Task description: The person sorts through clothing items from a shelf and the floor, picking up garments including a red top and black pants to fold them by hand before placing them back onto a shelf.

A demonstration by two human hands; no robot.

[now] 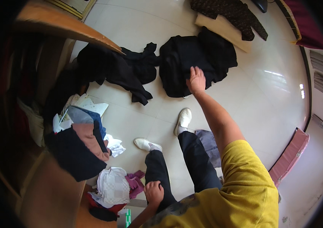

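Black garments lie in a bundle on the tiled floor, and my right hand reaches over their near edge with nothing seen in its grip. Whether the palm touches the cloth I cannot tell. My left hand rests on my trouser leg near the knee, fingers slightly bent. Left of the bundle, another black garment is spread out. Beyond it at the top right lie a beige cloth and a dark patterned garment. Folded clothes, a black one and a brown one among them, are heaped at the left.
An orange-brown wooden door juts in at upper left, beside a dark cupboard interior. A checked white cloth and a purple one lie lower left. Grey-blue cloth is behind my leg. A pink padded item stands at right.
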